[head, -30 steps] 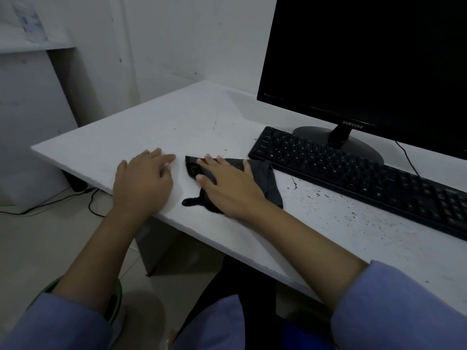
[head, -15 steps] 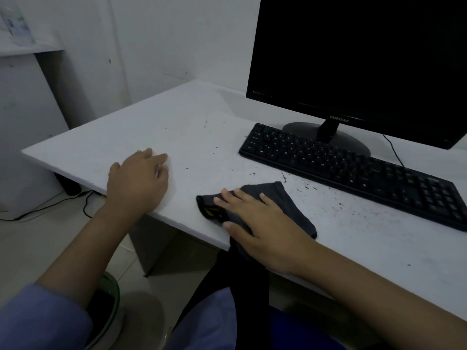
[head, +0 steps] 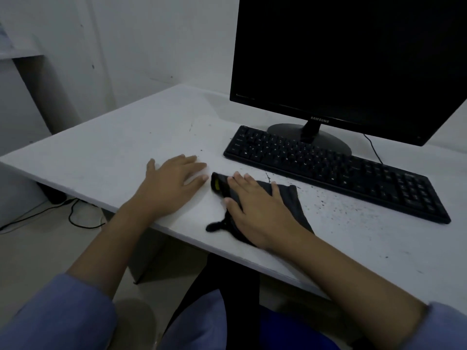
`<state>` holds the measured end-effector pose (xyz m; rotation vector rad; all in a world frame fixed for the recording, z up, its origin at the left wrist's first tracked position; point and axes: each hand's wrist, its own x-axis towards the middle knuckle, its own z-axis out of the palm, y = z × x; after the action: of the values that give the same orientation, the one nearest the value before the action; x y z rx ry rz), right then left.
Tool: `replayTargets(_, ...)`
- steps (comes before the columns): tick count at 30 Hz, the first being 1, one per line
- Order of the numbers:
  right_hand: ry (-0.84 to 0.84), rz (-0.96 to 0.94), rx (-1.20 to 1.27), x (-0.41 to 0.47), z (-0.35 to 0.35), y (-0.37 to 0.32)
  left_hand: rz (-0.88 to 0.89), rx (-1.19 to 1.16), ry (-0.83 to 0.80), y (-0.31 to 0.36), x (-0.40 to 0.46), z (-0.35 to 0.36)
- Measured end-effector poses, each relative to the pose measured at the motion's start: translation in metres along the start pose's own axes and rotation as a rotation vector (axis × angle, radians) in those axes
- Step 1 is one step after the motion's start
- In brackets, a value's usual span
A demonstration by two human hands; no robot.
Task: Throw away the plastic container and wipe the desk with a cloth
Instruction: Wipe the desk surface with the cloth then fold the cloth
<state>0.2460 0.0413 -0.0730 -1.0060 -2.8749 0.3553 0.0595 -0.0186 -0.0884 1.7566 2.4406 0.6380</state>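
A dark grey cloth (head: pixel 293 200) lies on the white desk (head: pixel 106 157) near its front edge, in front of the keyboard. My right hand (head: pixel 257 210) presses flat on the cloth with straight, spread fingers. My left hand (head: pixel 171 185) rests flat on the bare desk just left of the cloth, fingers straight. Small dark specks dot the desk to the right of the cloth. No plastic container is in view.
A black keyboard (head: pixel 333 170) lies behind the cloth, and a black monitor (head: pixel 353 59) stands behind it on a round base. Cables (head: pixel 75 215) run on the floor under the desk's left end. A white wall closes the back.
My right hand has slid the cloth away from the desk's front edge and leftward, back close to my left hand. My left hand has stayed flat on the desk.
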Motion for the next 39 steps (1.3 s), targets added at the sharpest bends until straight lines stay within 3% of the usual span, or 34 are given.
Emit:
replayTargets(9,0.055,0.369,0.016,0.0,-0.001,0.011,0.031,-0.022,0.011,-0.003,-0.004,0.0)
replayTargets(16,0.118,0.543,-0.111,-0.061,-0.01,0.056,0.054,-0.017,0.042,-0.005,-0.003,0.0)
replayTargets(20,0.142,0.659,-0.16,-0.098,-0.02,0.084,0.113,-0.025,0.153,0.001,-0.006,-0.002)
replayTargets(25,0.163,0.577,-0.11,-0.093,-0.018,0.092,0.14,-0.135,0.127,0.035,-0.023,0.0)
replayTargets(32,0.151,0.369,0.044,-0.109,-0.019,0.079,0.318,-0.236,0.065,0.109,-0.03,0.028)
replayTargets(39,0.173,0.541,-0.114,-0.175,-0.026,0.103,0.343,-0.189,0.023,0.139,-0.029,0.051)
